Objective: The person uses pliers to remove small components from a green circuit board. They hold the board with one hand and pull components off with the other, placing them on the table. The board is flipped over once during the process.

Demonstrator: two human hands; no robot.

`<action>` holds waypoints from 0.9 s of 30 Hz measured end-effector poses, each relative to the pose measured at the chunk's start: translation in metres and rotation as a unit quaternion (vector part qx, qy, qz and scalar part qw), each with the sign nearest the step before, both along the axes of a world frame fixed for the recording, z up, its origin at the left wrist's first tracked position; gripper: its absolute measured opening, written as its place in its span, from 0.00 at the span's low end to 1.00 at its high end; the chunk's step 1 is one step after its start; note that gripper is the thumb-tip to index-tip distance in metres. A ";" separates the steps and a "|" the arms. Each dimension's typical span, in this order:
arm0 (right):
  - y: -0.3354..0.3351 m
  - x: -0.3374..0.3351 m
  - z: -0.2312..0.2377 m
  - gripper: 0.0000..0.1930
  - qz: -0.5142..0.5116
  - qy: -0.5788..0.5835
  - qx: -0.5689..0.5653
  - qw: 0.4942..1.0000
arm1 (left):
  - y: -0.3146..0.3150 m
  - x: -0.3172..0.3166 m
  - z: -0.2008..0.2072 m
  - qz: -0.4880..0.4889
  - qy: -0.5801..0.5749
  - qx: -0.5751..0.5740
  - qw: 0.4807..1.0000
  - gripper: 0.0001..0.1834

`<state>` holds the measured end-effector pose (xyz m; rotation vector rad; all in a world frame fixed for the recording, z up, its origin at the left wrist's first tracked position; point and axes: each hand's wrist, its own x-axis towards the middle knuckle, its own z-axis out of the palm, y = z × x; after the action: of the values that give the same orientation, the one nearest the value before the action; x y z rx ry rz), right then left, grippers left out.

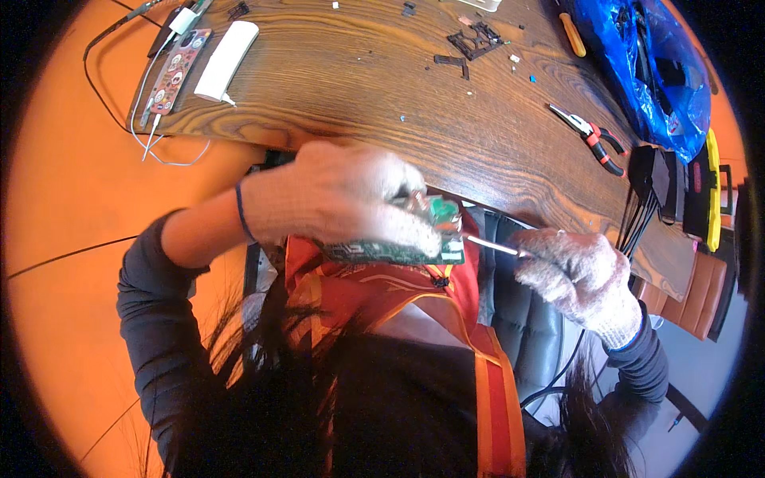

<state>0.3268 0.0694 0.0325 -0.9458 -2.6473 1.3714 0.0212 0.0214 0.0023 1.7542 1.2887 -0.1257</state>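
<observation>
My left hand (351, 195), in a whitish knit glove, is closed around a green circuit board (446, 253) just off the table's near edge, above my lap. Copper-coloured and bright green parts show on the board's right end; the glove hides much of the rest. A gloved right hand (570, 275) of mine is closed on a screwdriver with a thin metal shaft (492, 244). That shaft points left, its tip at or close to the board's right end; whether it touches I cannot tell. The fingers cover the screwdriver's handle.
Needle-nose pliers (594, 139) with red-and-black grips lie on the wooden table (335, 88). A blue plastic bag (665, 103) and an orange-handled tool (572, 34) are at right. Dark plastic pieces (476, 40) lie far off. A power strip (177, 76) and white oblong device (227, 62) sit left.
</observation>
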 end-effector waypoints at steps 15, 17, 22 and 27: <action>-0.032 0.001 -0.056 0.20 -0.354 0.054 -0.534 0.766 | 0.065 -0.024 0.037 -0.093 0.067 0.500 0.858 0.23; -0.031 0.005 -0.058 0.21 -0.354 0.070 -0.569 0.739 | 0.065 -0.018 0.017 -0.014 0.030 0.492 0.870 0.23; -0.032 0.004 -0.058 0.23 -0.366 0.039 -0.514 0.775 | 0.071 -0.008 -0.042 -0.065 0.102 0.511 0.851 0.29; -0.026 0.005 -0.060 0.23 -0.281 0.025 -0.581 0.763 | 0.068 -0.010 -0.058 -0.069 0.104 0.554 0.823 0.32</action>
<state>0.3314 0.0435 -0.0274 -1.4764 -0.9769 2.6587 0.0117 0.0891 -0.0561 2.8819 1.5123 0.4684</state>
